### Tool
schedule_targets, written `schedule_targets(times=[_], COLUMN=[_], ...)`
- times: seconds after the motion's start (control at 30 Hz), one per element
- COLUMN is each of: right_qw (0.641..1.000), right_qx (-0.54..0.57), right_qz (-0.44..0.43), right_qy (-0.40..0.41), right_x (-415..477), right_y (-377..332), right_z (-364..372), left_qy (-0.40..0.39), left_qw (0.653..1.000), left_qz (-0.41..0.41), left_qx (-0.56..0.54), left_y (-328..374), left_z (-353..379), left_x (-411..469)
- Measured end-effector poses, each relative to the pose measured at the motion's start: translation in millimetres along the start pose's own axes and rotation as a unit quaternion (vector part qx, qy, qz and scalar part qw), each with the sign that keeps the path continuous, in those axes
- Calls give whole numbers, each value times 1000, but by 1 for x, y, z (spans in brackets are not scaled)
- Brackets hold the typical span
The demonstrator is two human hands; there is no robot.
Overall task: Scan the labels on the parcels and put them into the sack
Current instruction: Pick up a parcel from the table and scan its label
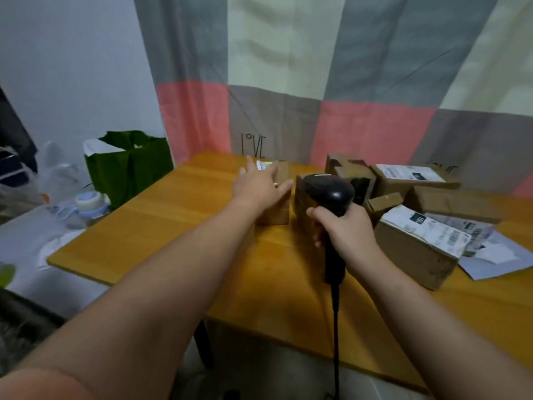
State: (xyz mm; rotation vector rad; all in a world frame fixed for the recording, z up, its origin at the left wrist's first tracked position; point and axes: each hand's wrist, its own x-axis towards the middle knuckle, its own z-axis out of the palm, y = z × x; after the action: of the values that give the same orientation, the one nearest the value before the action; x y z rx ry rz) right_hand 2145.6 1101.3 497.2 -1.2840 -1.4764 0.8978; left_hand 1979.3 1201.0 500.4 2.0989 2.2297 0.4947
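My left hand (pixel 258 184) reaches forward with spread fingers and rests on top of a brown cardboard parcel (pixel 278 194) with a white label at its far end. My right hand (pixel 344 226) grips the handle of a black barcode scanner (pixel 328 192), whose head points toward the parcels; its cable hangs down over the table's front edge. Several more brown parcels lie at the right, among them a labelled box (pixel 415 249) near the front and another labelled box (pixel 409 180) behind. A green sack (pixel 129 168) stands open on the floor left of the table.
The wooden table (pixel 202 226) holds grey mailer envelopes (pixel 496 255) at its right edge. A patchwork curtain (pixel 317 82) hangs close behind. Plastic bags and a tape roll (pixel 88 202) clutter the low white surface at the left.
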Motion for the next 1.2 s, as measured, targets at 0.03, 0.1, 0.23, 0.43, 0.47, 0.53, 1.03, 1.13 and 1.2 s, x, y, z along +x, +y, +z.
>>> schedule_targets(times=[0.03, 0.1, 0.23, 0.43, 0.47, 0.53, 1.03, 1.13, 1.2], right_qw=[1000, 1000, 999, 976, 974, 974, 948, 942, 937], right_qx=[3, 10, 34, 171, 169, 160, 246, 260, 270], right_qz=[8, 24, 30, 109, 114, 114, 190, 195, 198], right_qy=[0, 4, 16, -75, -95, -117, -65, -83, -96], right_x=[3, 5, 5, -24, -30, -41, -64, -65, -69], right_y=[3, 7, 6, 9, 11, 15, 21, 17, 19], right_z=[0, -1, -5, -11, -11, -9, 42, 49, 53], left_qy=[-20, -33, -11, 41, 53, 76, 76, -7, -44], left_qw=[1000, 999, 999, 965, 957, 953, 959, 938, 902], left_qz=[-10, -21, -18, -29, -23, 23, 46, -109, -121], left_qx=[14, 22, -27, -258, -286, -292, -269, -329, -412], left_y=[2, 4, 5, -31, -40, -56, -77, -74, -72], left_z=[2, 5, 8, -4, -7, -13, 8, 10, 15], left_x=[10, 24, 28, -17, -30, -60, -171, -157, -157])
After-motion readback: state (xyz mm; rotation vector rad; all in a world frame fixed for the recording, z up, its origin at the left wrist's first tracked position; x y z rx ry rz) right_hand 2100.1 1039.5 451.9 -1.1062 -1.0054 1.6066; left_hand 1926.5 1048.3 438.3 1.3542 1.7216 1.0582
